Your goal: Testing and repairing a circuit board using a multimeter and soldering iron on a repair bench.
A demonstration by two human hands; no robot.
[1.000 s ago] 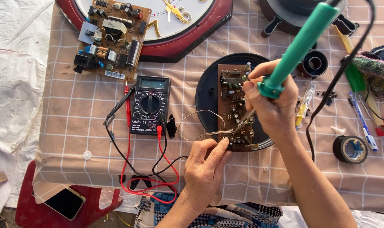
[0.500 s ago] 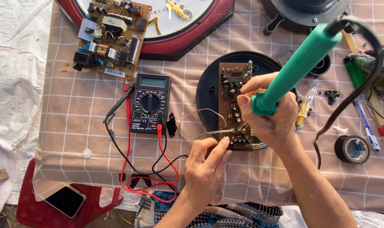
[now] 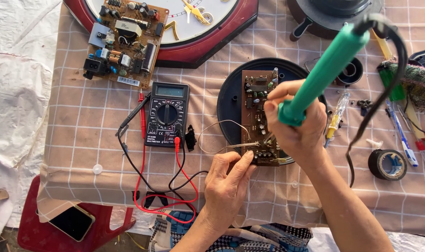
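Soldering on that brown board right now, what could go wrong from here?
1. Left hand fingers feed solder wire right beside the joint: burn risk.
2. Soldering iron cord loops over the loose pens; it could snag.
3. Board rests unclamped on a black disc; it may shift.

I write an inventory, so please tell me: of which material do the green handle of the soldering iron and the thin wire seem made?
The soldering iron's green handle in the right hand looks like matte moulded plastic, evenly coloured. The thin wire held by the left hand looks like metal solder: silvery and loosely looped.

Black multimeter [image 3: 166, 115], wall clock [image 3: 184, 42], tape roll [image 3: 386, 164]
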